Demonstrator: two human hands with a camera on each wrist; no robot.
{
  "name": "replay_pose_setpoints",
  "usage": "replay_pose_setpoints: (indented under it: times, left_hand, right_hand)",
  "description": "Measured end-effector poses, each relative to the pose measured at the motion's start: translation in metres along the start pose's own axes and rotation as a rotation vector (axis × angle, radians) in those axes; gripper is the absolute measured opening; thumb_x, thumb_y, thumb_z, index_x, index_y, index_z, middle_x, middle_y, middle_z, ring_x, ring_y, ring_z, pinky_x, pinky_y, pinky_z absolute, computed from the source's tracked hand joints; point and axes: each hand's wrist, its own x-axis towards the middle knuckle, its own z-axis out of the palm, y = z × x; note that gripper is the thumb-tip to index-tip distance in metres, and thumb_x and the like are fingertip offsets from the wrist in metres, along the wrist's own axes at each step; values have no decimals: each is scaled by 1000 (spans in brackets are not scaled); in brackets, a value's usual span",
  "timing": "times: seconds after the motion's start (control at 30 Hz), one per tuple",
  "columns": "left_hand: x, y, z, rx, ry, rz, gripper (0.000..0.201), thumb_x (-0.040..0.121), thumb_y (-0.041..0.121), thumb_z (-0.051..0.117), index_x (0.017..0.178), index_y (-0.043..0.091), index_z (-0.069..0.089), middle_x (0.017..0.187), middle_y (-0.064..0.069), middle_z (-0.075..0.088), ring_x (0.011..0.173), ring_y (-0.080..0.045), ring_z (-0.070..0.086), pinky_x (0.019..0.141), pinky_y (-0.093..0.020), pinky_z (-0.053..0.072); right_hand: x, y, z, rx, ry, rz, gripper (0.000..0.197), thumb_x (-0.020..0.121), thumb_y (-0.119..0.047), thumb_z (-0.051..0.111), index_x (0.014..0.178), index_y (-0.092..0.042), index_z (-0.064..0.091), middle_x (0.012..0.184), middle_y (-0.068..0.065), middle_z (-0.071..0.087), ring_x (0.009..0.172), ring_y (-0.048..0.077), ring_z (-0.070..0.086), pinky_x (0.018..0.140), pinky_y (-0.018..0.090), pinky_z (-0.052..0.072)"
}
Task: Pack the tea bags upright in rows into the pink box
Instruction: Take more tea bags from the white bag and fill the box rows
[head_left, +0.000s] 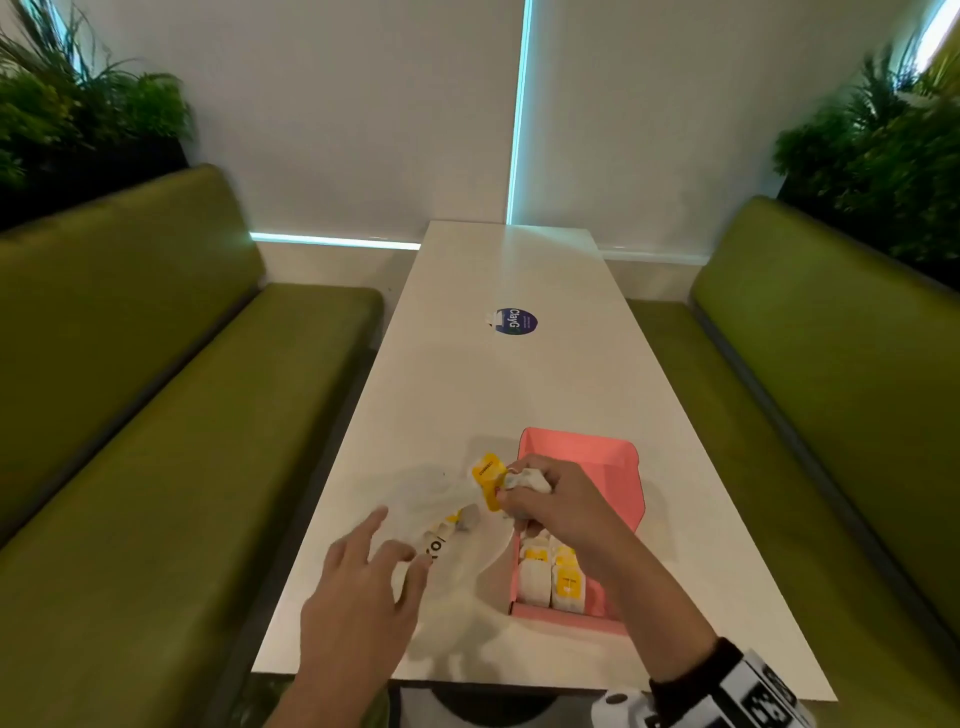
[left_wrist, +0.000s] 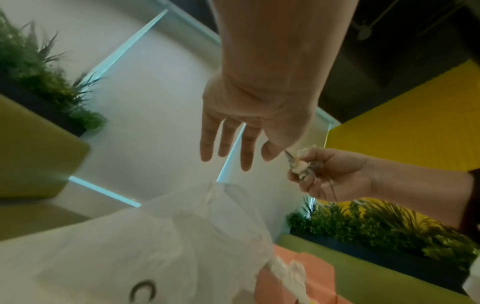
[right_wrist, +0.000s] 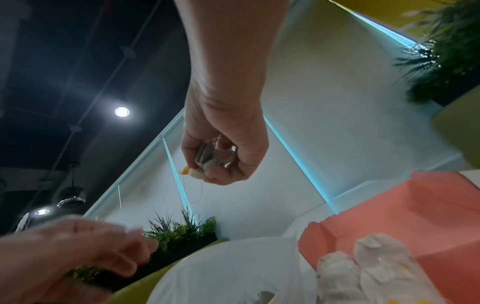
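Note:
The pink box (head_left: 613, 462) stands open on the white table (head_left: 519, 374), with several tea bags (head_left: 553, 577) upright at its near end. My right hand (head_left: 550, 501) hovers over the box's left edge and grips a small bunch of tea bags (head_left: 527, 480) with yellow tags (head_left: 488, 480); the same tea bags (right_wrist: 213, 158) show pinched in my right hand (right_wrist: 223, 156) in the right wrist view. My left hand (head_left: 379, 566) hangs open, fingers spread, just above a clear plastic bag (head_left: 441, 499) that holds more tea bags. My left hand (left_wrist: 233, 139) holds nothing in the left wrist view.
Green benches (head_left: 156, 415) run along both sides of the narrow table. A round blue sticker (head_left: 515, 321) lies further up the table. Plants (head_left: 883, 156) stand behind the bench backs. The table's near edge (head_left: 467, 680) is close to my arms.

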Motion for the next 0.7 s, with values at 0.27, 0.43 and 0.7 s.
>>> replay_pose_setpoints:
  times: [0.27, 0.43, 0.7]
  left_hand:
    - [45, 47, 0, -1501, -475, -468, 55, 79, 59, 39, 131, 43, 44, 130, 6, 56, 116, -16, 59, 93, -41, 50]
    - [49, 64, 15, -1492, -416, -499, 36, 92, 17, 53, 126, 31, 53, 117, 2, 66, 107, -13, 64, 78, -27, 54]
    - [50, 44, 24, -1472, -484, -518, 41, 89, -5, 51, 121, 20, 58, 119, -7, 65, 104, -24, 66, 72, -34, 56]
  right_hand:
    - [-2, 7, 21, -258, -19, -96, 20, 76, -8, 70, 88, -21, 61, 81, 2, 62, 62, 9, 54, 52, 13, 42]
    - [3, 21, 30, -503, -94, -172, 69, 71, -13, 73, 130, -23, 38, 123, -5, 45, 111, 13, 48, 89, 24, 45]
    - [2, 26, -2, -204, -92, -57, 56, 77, -11, 71, 123, -33, 48, 119, -12, 51, 109, 8, 52, 89, 23, 50]
